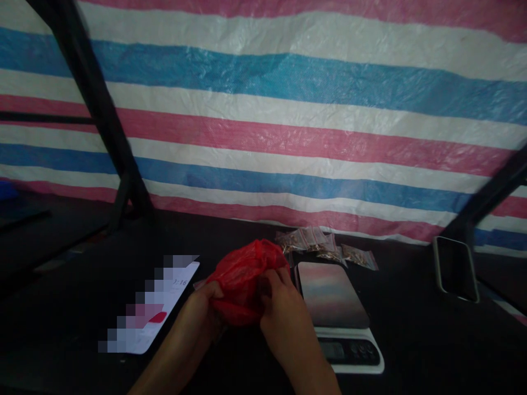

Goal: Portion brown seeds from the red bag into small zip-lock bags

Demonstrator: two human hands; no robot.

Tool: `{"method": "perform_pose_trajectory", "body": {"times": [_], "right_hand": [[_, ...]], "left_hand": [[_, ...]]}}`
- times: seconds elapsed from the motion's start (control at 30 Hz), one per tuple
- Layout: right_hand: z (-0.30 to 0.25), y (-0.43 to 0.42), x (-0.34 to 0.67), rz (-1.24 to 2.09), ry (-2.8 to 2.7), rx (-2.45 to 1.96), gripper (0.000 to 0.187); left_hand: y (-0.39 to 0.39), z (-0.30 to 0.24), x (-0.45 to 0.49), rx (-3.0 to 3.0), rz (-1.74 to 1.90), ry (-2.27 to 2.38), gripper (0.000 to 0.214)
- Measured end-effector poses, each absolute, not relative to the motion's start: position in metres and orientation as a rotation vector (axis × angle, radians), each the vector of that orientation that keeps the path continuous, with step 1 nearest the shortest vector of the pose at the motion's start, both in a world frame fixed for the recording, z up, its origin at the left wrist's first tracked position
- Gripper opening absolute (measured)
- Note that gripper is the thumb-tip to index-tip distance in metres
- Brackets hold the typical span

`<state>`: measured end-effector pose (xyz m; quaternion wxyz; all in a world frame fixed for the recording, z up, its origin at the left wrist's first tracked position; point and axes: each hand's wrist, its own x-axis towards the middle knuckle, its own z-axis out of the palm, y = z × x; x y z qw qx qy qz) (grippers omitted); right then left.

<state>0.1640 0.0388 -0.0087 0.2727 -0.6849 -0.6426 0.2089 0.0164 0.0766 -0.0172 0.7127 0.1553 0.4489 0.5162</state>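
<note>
at lower centre, left hand (pixel 206 303) and right hand (pixel 285 315) are clamped on the red bag (pixel 241 277); filled packets (pixel 319 245) already lie behind the bare scale (pixel 331 293).

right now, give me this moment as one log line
left hand: gripping red bag | right hand: gripping red bag | scale: right of bag | packets: behind scale

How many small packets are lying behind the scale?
4 packets distinguishable: three overlap in a pile behind the scale, one lies apart to the right. More may hide underneath.
</note>
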Motion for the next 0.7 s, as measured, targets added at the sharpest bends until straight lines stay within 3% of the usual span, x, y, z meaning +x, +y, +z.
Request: {"method": "perform_pose_trajectory", "body": {"times": [0.7], "right_hand": [[-0.002,0.037,0.164,0.554,-1.729,-1.788,0.045]], "left_hand": [[0.080,-0.011,0.000,0.373,1.122,0.913,0.039]]}}
